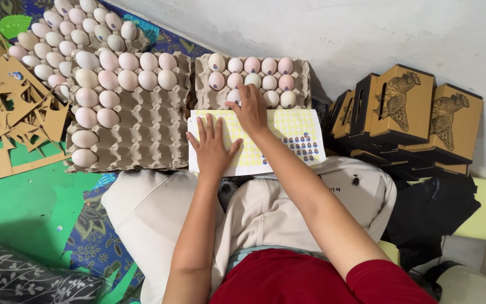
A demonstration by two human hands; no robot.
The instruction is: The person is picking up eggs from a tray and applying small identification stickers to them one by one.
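A sheet of small round stickers [288, 132], mostly yellow backing with several stickers left at its right side, lies over the near part of a grey egg tray [203, 84]. My left hand [214, 145] rests flat on the sheet, fingers spread. My right hand [250, 110] reaches across the sheet's far edge, its fingertips on an egg [235, 95] in the tray's near row. Several pale eggs [260, 70] fill the tray's far rows.
A second, partly filled egg tray [142, 129] lies at the left, a fuller one [68, 34] beyond it. Cardboard offcuts [7, 107] lie far left. Folded brown cartons with a hen print [406, 107] stand at the right against the wall.
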